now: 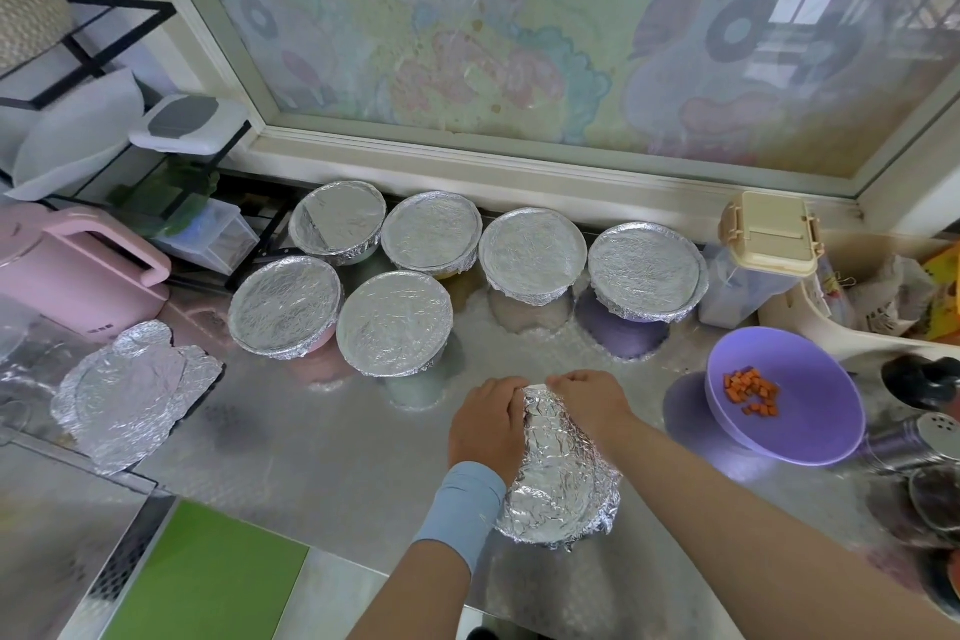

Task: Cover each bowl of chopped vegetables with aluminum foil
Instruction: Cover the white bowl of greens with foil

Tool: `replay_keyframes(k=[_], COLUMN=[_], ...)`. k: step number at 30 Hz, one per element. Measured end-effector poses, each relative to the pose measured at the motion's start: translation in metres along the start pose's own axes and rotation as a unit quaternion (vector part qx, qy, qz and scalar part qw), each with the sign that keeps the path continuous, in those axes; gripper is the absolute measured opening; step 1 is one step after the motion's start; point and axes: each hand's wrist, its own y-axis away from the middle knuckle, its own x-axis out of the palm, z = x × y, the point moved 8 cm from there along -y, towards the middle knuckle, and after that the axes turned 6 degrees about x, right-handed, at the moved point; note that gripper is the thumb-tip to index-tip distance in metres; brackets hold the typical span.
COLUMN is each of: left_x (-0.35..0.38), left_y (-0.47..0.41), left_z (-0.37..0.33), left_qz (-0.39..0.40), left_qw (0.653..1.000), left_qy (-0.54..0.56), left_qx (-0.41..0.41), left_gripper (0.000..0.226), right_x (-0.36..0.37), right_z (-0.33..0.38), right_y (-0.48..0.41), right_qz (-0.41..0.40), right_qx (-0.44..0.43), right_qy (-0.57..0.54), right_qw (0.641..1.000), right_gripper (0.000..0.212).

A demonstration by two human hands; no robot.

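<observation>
A bowl wrapped in crinkled aluminium foil (563,478) sits at the counter's front centre. My left hand (488,426) presses the foil on its left side and my right hand (592,403) grips its far edge. To the right stands an uncovered purple bowl (810,426) holding chopped carrot cubes (750,392). Several foil-covered bowls (395,322) stand in two rows at the back. A loose, shaped foil sheet (132,390) lies at the left.
A pink kettle (78,265) stands at the left, a green board (208,572) at the front left. A beige lidded box (769,237) and bags fill the back right. A metal shaker (930,437) and dark pots crowd the right edge.
</observation>
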Motion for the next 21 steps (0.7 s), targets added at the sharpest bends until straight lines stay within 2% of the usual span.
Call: replay_keyframes(k=[3, 5, 6, 8, 10, 11, 13, 21], left_x=[-0.001, 0.000, 0.000, 0.001, 0.002, 0.002, 0.003, 0.004], left_y=[-0.005, -0.006, -0.005, -0.002, 0.001, 0.002, 0.002, 0.005], left_z=[-0.005, -0.008, -0.008, -0.008, -0.007, -0.006, -0.005, -0.009], left_qz=[0.003, 0.012, 0.016, 0.019, 0.020, 0.020, 0.023, 0.040], left_qw=[1.000, 0.999, 0.998, 0.997, 0.996, 0.996, 0.995, 0.996], left_qy=[-0.020, -0.043, -0.054, -0.072, -0.083, -0.085, -0.089, -0.070], left_qx=[0.001, -0.005, -0.011, -0.019, -0.024, -0.027, -0.029, -0.047], left_gripper=[0.031, 0.031, 0.031, 0.031, 0.032, 0.033, 0.033, 0.032], right_x=[-0.001, -0.003, -0.004, -0.006, 0.001, 0.004, 0.006, 0.002], right_z=[-0.001, 0.001, 0.005, 0.017, 0.020, 0.018, 0.010, 0.001], right_y=[-0.002, 0.000, 0.002, 0.016, 0.030, 0.036, 0.041, 0.039], right_qz=[-0.016, -0.038, -0.057, -0.097, -0.116, -0.123, -0.125, -0.089], right_qx=[-0.015, -0.070, -0.118, -0.260, -0.375, -0.399, -0.385, -0.318], right_qy=[0.030, 0.076, 0.102, 0.155, 0.240, 0.275, 0.306, 0.275], right_qw=[0.999, 0.994, 0.986, 0.948, 0.888, 0.866, 0.862, 0.903], right_gripper=[0.024, 0.026, 0.020, 0.009, 0.018, 0.025, 0.032, 0.026])
